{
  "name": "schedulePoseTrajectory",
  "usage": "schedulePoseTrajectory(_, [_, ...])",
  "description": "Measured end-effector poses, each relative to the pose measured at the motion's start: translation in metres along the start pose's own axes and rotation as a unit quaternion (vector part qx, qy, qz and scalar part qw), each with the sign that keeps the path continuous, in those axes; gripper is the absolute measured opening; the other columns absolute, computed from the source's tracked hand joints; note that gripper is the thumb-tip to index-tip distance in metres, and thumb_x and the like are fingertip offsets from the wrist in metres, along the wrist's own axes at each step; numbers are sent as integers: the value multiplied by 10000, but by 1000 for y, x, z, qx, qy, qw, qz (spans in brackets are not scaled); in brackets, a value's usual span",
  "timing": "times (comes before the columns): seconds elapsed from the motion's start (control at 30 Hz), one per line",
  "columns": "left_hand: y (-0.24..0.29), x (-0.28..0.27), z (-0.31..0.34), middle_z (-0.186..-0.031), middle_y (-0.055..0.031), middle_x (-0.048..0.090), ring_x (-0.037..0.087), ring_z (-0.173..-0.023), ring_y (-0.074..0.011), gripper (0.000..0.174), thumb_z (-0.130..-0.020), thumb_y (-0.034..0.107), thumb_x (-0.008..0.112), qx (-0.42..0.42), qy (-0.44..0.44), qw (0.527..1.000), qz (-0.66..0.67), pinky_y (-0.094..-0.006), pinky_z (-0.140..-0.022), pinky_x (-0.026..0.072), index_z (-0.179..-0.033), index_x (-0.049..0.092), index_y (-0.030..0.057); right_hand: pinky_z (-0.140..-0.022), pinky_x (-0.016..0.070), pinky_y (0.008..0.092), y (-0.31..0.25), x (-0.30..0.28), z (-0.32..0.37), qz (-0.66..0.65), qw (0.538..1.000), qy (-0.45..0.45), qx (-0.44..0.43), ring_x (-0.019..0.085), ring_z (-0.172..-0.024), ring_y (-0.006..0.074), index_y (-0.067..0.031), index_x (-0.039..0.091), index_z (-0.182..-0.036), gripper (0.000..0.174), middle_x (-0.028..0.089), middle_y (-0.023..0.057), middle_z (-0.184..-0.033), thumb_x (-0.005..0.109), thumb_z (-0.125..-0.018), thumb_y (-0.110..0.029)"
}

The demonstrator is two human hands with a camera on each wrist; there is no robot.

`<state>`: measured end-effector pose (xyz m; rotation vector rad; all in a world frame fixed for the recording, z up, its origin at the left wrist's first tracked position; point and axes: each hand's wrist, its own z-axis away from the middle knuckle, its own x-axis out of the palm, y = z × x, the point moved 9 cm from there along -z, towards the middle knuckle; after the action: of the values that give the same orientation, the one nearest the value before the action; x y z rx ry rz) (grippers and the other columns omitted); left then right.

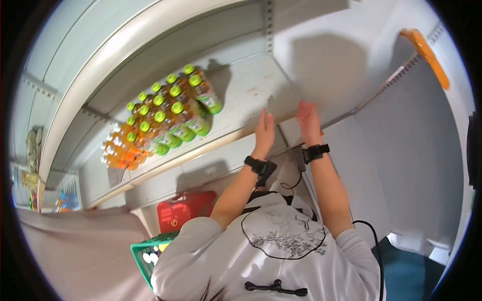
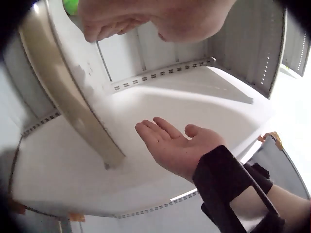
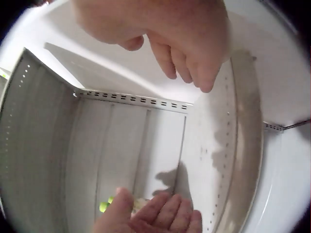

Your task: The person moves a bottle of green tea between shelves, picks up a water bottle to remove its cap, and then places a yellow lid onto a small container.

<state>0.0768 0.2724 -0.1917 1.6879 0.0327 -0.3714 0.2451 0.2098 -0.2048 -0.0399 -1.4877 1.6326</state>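
My left hand is held over the front edge of the shelf, fingers straight and holding nothing. A short gap separates it from my right hand, which is raised by the side panel, also with straight fingers and nothing in it. In the left wrist view the right palm is turned up toward the left hand. Left of both hands, rows of green-capped bottles with amber drink stand upright on the shelf. Orange drink bottles with white caps stand beyond them.
A white side panel closes the right end, with orange tape on its upper edge. An upper shelf edge curves overhead. Below stand a red bag and a green basket with items inside. Beige cloth hangs at left.
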Motion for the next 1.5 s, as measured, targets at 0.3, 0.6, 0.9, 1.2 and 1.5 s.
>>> schedulePoseTrajectory(0.3, [198,47,16,-1240,-169,399,351,-1174,-220,522,-888,369,361,88,-257,942,199,-292,-974,245,-1199,382,-50,-967,292,349,-212,16,129,80,984,-25,-158,368,-1158,257,79,386,-1165,456,408,168,-1222,390,-871,-270])
schedulePoseTrajectory(0.6, [318,122,91,-1314,-145,292,254,-1234,-217,594,-881,430,327,119,-488,844,188,-324,-1016,192,-1270,270,-16,-977,269,352,-299,-9,229,114,959,1,-258,364,-1164,251,76,416,-1152,443,407,171,-1225,421,-864,-261])
schedulePoseTrajectory(0.9, [510,132,228,-1265,-143,356,319,-1184,-191,614,-864,451,353,360,-633,660,185,-303,-986,235,-1235,320,-36,-931,336,359,-456,-68,373,94,924,38,-368,427,-1095,244,69,389,-1157,408,436,187,-1182,368,-877,-227])
schedulePoseTrajectory(1.2, [611,255,322,-1347,-216,139,119,-1269,-280,763,-822,541,345,280,-675,668,140,-357,-1023,143,-1297,156,-26,-976,267,372,-581,-186,505,83,823,248,-505,303,-1158,306,104,285,-1173,500,252,256,-1258,450,-829,-219])
schedulePoseTrajectory(1.5, [638,322,382,-1374,-194,24,22,-1282,-296,709,-845,519,251,239,-711,649,124,-373,-1033,96,-1324,78,26,-1028,128,380,-626,-250,483,135,832,334,-422,54,-1267,350,119,60,-1267,708,33,289,-1336,433,-822,-286])
